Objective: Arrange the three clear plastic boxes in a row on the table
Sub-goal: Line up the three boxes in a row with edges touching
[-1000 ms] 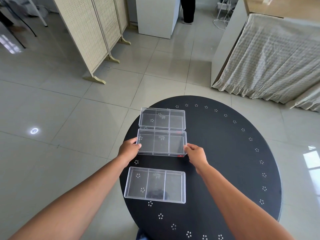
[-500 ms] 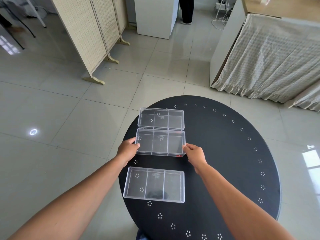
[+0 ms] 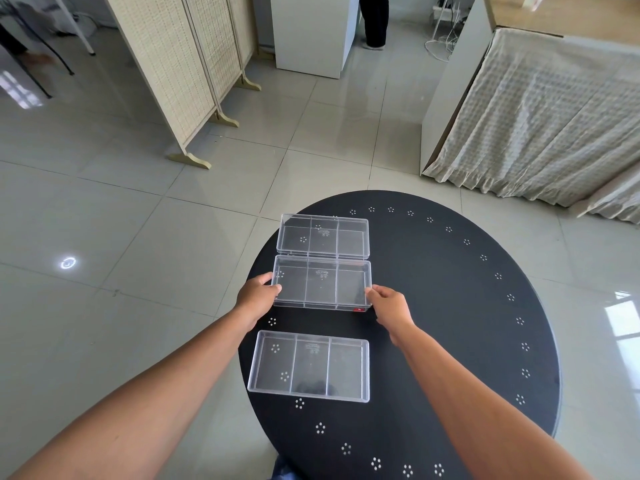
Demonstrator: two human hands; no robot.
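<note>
Three clear plastic boxes with inner dividers lie one behind the other on the left side of the round black table point(image 3: 450, 306). The far box point(image 3: 323, 235) sits near the table's back edge. The middle box point(image 3: 322, 284) lies right against it, with a small red mark at its front right corner. My left hand point(image 3: 258, 299) grips its left end and my right hand point(image 3: 389, 304) grips its right end. The near box point(image 3: 310, 365) lies a gap closer to me, untouched.
The table has a ring of small white dot marks near its rim. On the tiled floor stand a folding woven screen point(image 3: 180, 71) at the left, a white cabinet point(image 3: 311, 32) at the back with a person's legs beside it, and a cloth-draped bench point(image 3: 540, 116) at the right.
The middle box, held at both ends, has slid slightly away from me, up against the far box. The other two boxes have stayed put.
</note>
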